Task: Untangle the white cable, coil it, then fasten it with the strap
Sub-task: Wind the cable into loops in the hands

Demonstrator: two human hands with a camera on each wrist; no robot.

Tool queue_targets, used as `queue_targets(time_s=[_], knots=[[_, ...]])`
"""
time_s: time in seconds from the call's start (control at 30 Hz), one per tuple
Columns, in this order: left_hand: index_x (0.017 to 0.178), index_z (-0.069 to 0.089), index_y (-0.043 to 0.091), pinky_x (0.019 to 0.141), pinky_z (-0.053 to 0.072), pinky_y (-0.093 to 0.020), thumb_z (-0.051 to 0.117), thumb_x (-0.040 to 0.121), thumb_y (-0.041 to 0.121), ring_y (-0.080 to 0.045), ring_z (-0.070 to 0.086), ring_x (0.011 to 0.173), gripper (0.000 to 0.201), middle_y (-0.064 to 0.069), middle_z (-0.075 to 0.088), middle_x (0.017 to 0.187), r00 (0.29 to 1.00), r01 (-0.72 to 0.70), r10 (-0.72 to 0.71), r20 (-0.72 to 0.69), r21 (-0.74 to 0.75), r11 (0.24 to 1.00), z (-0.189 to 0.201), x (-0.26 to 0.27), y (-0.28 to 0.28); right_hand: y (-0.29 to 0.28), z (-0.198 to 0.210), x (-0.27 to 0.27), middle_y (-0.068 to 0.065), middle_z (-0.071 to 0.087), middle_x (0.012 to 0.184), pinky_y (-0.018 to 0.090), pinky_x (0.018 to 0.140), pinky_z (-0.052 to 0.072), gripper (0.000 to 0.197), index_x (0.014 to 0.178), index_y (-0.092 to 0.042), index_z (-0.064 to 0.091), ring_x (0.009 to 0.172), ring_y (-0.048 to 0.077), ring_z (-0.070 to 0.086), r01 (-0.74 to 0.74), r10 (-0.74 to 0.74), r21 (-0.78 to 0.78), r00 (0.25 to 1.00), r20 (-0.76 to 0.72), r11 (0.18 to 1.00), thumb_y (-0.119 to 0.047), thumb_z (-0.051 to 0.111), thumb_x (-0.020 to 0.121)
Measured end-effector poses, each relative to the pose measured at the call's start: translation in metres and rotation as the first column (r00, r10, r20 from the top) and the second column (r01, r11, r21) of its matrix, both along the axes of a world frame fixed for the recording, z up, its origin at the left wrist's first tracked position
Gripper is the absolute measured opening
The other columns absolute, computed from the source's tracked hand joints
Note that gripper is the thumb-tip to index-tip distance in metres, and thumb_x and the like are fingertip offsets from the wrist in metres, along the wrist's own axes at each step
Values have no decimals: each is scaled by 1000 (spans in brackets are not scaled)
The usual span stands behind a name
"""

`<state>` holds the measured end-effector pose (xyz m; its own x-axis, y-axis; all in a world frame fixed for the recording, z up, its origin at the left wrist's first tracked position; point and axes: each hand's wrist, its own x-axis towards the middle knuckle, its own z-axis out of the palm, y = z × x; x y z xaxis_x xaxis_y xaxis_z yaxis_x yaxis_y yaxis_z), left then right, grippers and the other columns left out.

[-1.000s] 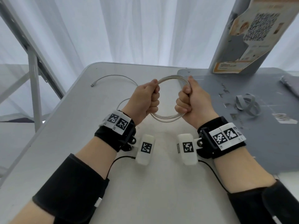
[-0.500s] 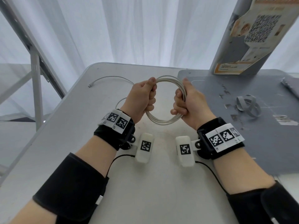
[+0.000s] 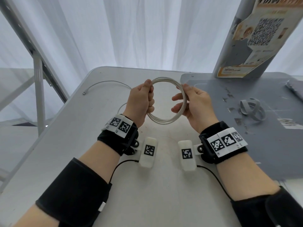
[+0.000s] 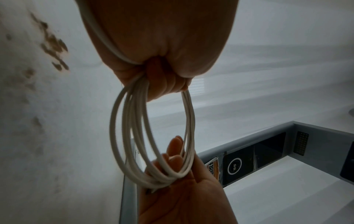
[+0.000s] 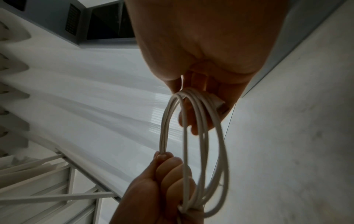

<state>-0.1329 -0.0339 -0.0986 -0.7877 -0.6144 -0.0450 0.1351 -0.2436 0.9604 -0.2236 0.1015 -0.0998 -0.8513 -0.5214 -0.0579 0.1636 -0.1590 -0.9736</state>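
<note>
Presently, a white counter (image 3: 82,145) is recorded as the work surface, with a grey mat (image 3: 262,145) laid over its right part. The white cable (image 3: 165,119) is held above the counter between both hands, wound into a round coil of several turns; a loose tail (image 3: 105,82) trails off to the left and lies on the counter, ending in a small connector. The coiling is therefore judged well advanced but not complete.

The left hand (image 3: 141,102) is closed in a fist round the left side of the coil. The right hand (image 3: 195,102) pinches the upper right of the coil between thumb and forefinger, the remaining fingers being loosely spread inside the loop. In the right wrist view a plug end (image 5: 218,104) is seen lying against the right fingers.

The strap (image 3: 252,110), a grey looped band, lies on the mat, well apart from the coil and untouched.

The cable is judged light, thin, smooth and springy: turns may fan apart if grip is eased. A firm hold across all turns at one point is advised, with the strap applied beside it.
</note>
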Motion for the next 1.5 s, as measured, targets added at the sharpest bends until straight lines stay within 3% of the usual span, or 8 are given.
queue_targets(time_s=[0.43,0.7,0.83,0.93,1.1,1.3,1.4,1.5], knots=[[73,45,18,38,21,-20,43,107,33,-7,21,41,37,8,30,52,999,-36,36,1,-56,998,1,0,-1,-1,-4,-2,11,75,77,46,78,62,14,114,-6,66,69,32,74,2,-1,11,997,-76,1000,-10,60,101],[73,44,18,38,21,-20,42,108,33,-8,19,42,38,10,28,51,999,13,-9,32,-106,994,0,0,0,-6,0,1,4,44,55,31,50,40,13,105,-7,57,49,18,34,-67,66,2,998,24,998,-6,45,102],[73,45,18,38,22,-19,42,107,35,-8,20,42,38,9,29,53,999,23,-16,48,-141,990,0,0,0,-3,-2,2,6,61,60,33,57,56,28,119,-6,66,50,18,50,-128,130,56,990,-49,990,-27,51,107],[73,46,18,37,21,-18,43,107,35,-7,21,41,39,9,30,52,997,32,-21,74,-153,988,-1,1,-2,-2,-6,-1,6,79,88,31,74,57,27,112,-7,70,71,16,68,-99,126,168,979,-159,981,-25,50,108],[73,46,18,38,20,-19,42,107,34,-8,20,41,38,10,29,51,988,91,-70,135,-162,983,-2,2,-4,0,-2,-3,11,79,93,30,65,56,19,113,-7,68,64,21,68,-109,124,141,987,-99,984,-8,51,104],[72,44,18,39,21,-19,43,107,34,-8,20,42,39,8,28,54,973,188,-152,171,-218,958,-1,3,-2,-1,-3,-4,4,54,63,25,43,34,31,123,-15,59,44,15,37,-86,84,88,996,31,992,-4,55,95],[72,44,18,38,21,-19,43,107,34,-8,19,43,39,8,27,54,970,214,-180,162,-232,949,0,4,0,1,-1,-2,-2,30,56,21,39,23,5,98,-12,60,44,12,21,-196,191,115,980,55,974,-16,63,97],[72,44,17,39,21,-19,44,107,35,-9,19,44,39,7,26,55,969,224,-189,160,-249,942,0,4,0,2,-1,1,-6,26,51,21,39,22,26,79,-15,51,43,11,18,-262,255,194,965,59,945,-26,67,97]])
